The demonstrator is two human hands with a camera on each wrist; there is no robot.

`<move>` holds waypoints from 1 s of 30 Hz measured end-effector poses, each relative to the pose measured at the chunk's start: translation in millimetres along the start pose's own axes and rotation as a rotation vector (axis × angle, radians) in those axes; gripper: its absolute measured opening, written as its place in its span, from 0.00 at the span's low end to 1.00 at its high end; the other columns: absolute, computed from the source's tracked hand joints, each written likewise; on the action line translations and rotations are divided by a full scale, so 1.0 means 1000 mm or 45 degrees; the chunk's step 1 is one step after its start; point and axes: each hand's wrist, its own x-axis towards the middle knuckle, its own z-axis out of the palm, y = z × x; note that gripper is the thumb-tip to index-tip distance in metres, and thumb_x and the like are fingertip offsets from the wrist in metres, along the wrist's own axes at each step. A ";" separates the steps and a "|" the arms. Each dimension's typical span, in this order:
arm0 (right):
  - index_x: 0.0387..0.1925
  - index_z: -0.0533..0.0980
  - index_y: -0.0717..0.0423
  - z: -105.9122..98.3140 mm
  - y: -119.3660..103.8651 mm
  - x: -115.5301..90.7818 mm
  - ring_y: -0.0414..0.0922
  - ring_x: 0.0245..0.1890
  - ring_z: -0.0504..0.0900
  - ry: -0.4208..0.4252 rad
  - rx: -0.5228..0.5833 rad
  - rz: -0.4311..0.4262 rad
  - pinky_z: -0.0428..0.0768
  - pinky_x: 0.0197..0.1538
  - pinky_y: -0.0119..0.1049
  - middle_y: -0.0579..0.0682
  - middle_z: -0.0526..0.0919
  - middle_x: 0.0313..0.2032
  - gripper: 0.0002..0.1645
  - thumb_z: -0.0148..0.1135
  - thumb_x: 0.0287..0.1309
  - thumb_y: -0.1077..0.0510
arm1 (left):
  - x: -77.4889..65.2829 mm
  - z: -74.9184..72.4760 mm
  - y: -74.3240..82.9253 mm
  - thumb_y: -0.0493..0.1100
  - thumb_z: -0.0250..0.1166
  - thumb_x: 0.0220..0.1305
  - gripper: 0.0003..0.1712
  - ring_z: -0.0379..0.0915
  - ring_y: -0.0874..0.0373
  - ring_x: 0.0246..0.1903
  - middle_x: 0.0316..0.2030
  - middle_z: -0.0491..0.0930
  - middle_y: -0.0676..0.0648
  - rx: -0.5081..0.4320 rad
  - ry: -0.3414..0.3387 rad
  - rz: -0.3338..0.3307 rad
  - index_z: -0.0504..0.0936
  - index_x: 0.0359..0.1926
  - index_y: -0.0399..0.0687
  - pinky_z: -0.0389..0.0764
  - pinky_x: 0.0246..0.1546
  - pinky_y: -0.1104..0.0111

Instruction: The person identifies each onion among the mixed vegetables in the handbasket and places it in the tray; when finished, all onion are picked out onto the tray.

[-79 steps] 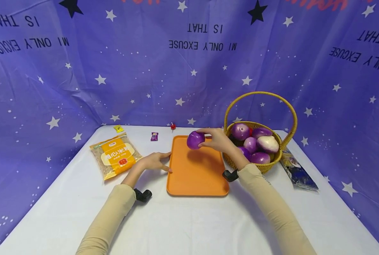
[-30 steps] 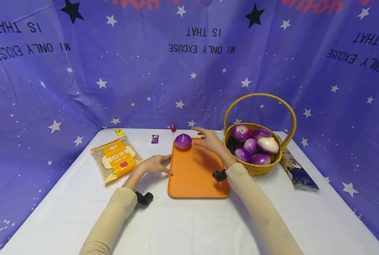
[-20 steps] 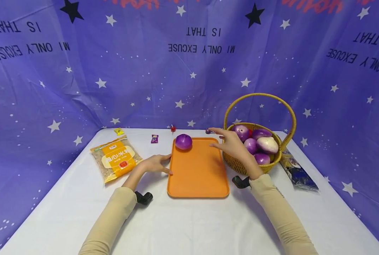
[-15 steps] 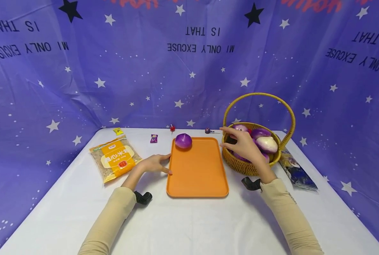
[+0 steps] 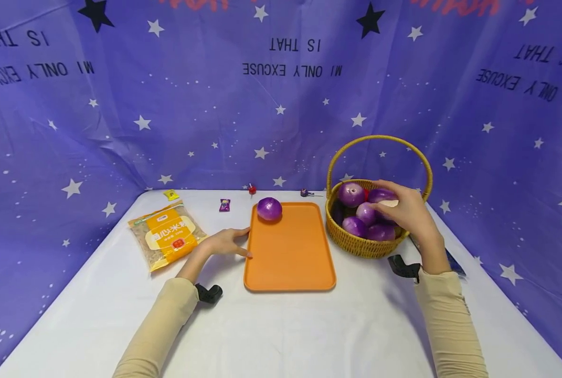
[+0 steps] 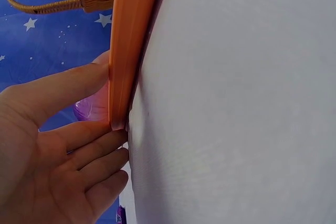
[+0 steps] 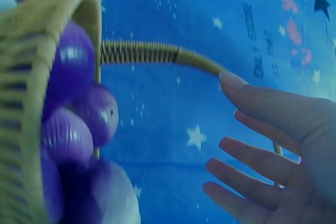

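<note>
1. Tray: an orange tray [image 5: 290,257] lies flat on the white table [image 5: 290,336]. One purple vegetable [image 5: 269,209] rests on it, at the far left corner, with neither hand touching it.
2. Basket: a wicker basket [image 5: 366,248] stands just beside the tray, to its right. It contains several glossy purple vegetables [image 5: 351,195], one pale vegetable [image 7: 121,198] and a small red item [image 5: 367,195] that cannot be identified.
3. Progress: as matters stand, one vegetable is out on the tray and the rest are inside the basket; an exact count is not possible, since the right hand hides part of the contents.
4. Left hand [image 5: 224,242]: at the tray's left edge, thumb and index finger apart and touching the rim; fingers extended, no clamping observed.
5. Right hand [image 5: 412,210]: over the basket's right side, thumb and fingers spread wide, nothing held. In its wrist view the thumb overlaps the handle [image 7: 139,52]; contact cannot be confirmed.
6. Surroundings: a grain packet [image 5: 169,233] lies left of the tray, two wrapped sweets [image 5: 224,205] and two lollipops [image 5: 252,189] lie towards the rear, and a dark packet [image 5: 454,263] is partly hidden behind the right arm.
</note>
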 end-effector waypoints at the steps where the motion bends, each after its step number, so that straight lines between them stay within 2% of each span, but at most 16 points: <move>1: 0.63 0.71 0.56 -0.003 0.002 -0.001 0.61 0.54 0.74 -0.003 -0.008 0.015 0.71 0.55 0.60 0.63 0.77 0.56 0.36 0.71 0.54 0.51 | 0.000 0.000 -0.001 0.55 0.72 0.53 0.52 0.55 0.36 0.67 0.68 0.61 0.35 -0.003 0.001 0.000 0.58 0.72 0.38 0.57 0.66 0.47; 4: 0.63 0.72 0.55 -0.010 0.006 -0.005 0.57 0.40 0.75 0.004 -0.041 0.042 0.74 0.44 0.52 0.62 0.80 0.50 0.37 0.71 0.54 0.48 | -0.001 0.000 -0.002 0.55 0.72 0.53 0.52 0.55 0.36 0.66 0.68 0.61 0.35 -0.003 0.002 0.001 0.58 0.72 0.38 0.57 0.66 0.47; 6: 0.62 0.72 0.54 -0.014 0.009 -0.007 0.54 0.30 0.71 -0.002 -0.072 0.058 0.71 0.36 0.47 0.62 0.81 0.45 0.37 0.71 0.54 0.47 | -0.001 -0.001 -0.002 0.56 0.72 0.53 0.52 0.55 0.36 0.67 0.68 0.61 0.35 -0.001 -0.002 -0.006 0.58 0.72 0.39 0.57 0.66 0.47; 9: 0.63 0.72 0.55 -0.017 0.014 -0.008 0.52 0.27 0.68 -0.036 -0.097 0.090 0.68 0.32 0.43 0.63 0.80 0.44 0.36 0.70 0.55 0.46 | -0.002 -0.002 -0.002 0.55 0.72 0.54 0.52 0.55 0.36 0.67 0.68 0.61 0.35 0.003 -0.003 -0.013 0.58 0.72 0.39 0.56 0.67 0.47; 14: 0.63 0.70 0.61 -0.013 0.030 -0.008 0.56 0.37 0.72 -0.118 -0.116 0.080 0.72 0.39 0.49 0.66 0.78 0.46 0.36 0.68 0.57 0.49 | -0.003 -0.002 0.000 0.55 0.72 0.54 0.51 0.54 0.36 0.67 0.68 0.60 0.35 -0.007 -0.005 -0.023 0.58 0.72 0.40 0.55 0.67 0.46; 18: 0.60 0.72 0.64 -0.006 0.040 -0.007 0.58 0.41 0.72 -0.148 -0.120 0.073 0.73 0.44 0.54 0.66 0.78 0.45 0.31 0.68 0.57 0.55 | -0.003 0.000 0.000 0.56 0.71 0.54 0.51 0.55 0.35 0.67 0.68 0.60 0.35 -0.002 -0.006 -0.020 0.58 0.72 0.40 0.57 0.66 0.46; 20: 0.59 0.73 0.65 -0.005 0.042 -0.007 0.62 0.47 0.72 -0.150 -0.118 0.082 0.71 0.50 0.59 0.69 0.76 0.51 0.30 0.68 0.57 0.57 | -0.002 0.000 0.000 0.56 0.71 0.54 0.52 0.55 0.36 0.67 0.68 0.60 0.35 -0.002 -0.008 -0.023 0.58 0.72 0.40 0.57 0.66 0.46; 24: 0.59 0.72 0.65 -0.002 0.046 -0.006 0.66 0.55 0.70 -0.143 -0.120 0.131 0.67 0.57 0.64 0.71 0.73 0.56 0.30 0.68 0.56 0.58 | -0.002 0.000 0.001 0.56 0.71 0.54 0.52 0.57 0.36 0.66 0.68 0.60 0.35 0.003 -0.009 -0.025 0.58 0.72 0.40 0.59 0.65 0.47; 26: 0.60 0.72 0.65 -0.001 0.048 -0.006 0.67 0.56 0.69 -0.149 -0.124 0.161 0.65 0.59 0.64 0.71 0.72 0.56 0.31 0.67 0.57 0.57 | -0.003 0.000 0.000 0.56 0.71 0.54 0.52 0.57 0.36 0.66 0.68 0.61 0.34 0.003 -0.009 -0.022 0.58 0.72 0.40 0.59 0.65 0.47; 30: 0.60 0.72 0.66 0.001 0.052 -0.006 0.66 0.53 0.71 -0.140 -0.126 0.182 0.68 0.57 0.63 0.72 0.75 0.53 0.30 0.66 0.58 0.58 | -0.003 -0.001 0.001 0.55 0.71 0.54 0.51 0.56 0.36 0.66 0.68 0.61 0.35 -0.004 -0.005 -0.015 0.58 0.72 0.39 0.58 0.66 0.47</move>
